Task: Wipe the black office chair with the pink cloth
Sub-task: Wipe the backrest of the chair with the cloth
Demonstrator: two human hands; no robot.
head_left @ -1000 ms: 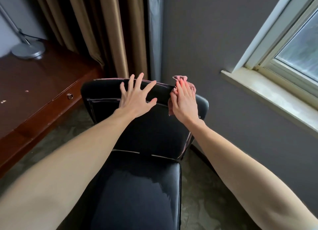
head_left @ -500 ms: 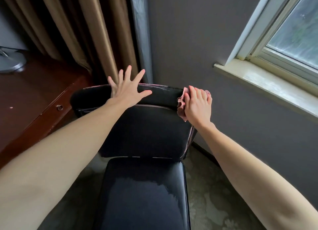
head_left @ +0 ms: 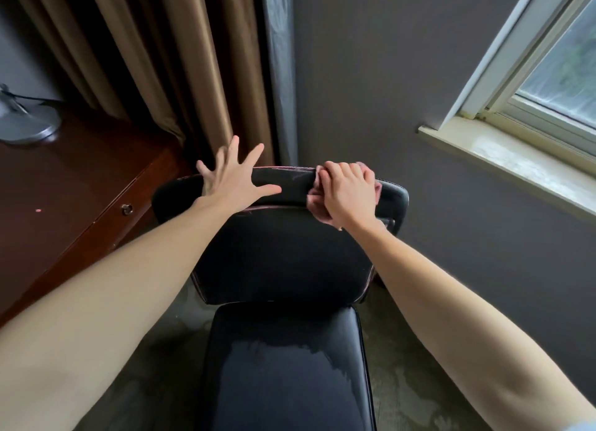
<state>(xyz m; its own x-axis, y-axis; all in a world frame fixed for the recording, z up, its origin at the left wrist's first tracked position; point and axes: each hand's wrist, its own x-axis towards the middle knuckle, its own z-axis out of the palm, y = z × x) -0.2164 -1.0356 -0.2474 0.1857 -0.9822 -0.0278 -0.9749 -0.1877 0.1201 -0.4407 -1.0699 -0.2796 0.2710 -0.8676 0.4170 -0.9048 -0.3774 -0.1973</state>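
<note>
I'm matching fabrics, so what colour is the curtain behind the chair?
The curtain is plain golden-brown; the head view shows it best.

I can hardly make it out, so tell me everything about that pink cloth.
The pink cloth looks soft and is bunched up, mostly hidden under the right hand, whose curled fingers grip it. It is pressed over the top edge of the black chair, toward its right end. Crumpled folds peek out left of the hand and beyond the knuckles.

1 chair (head_left: 280,253), 1 pink cloth (head_left: 315,203), 2 hands (L hand (head_left: 230,182), R hand (head_left: 350,195)), 1 desk (head_left: 64,188), 1 lamp (head_left: 25,125).
</note>
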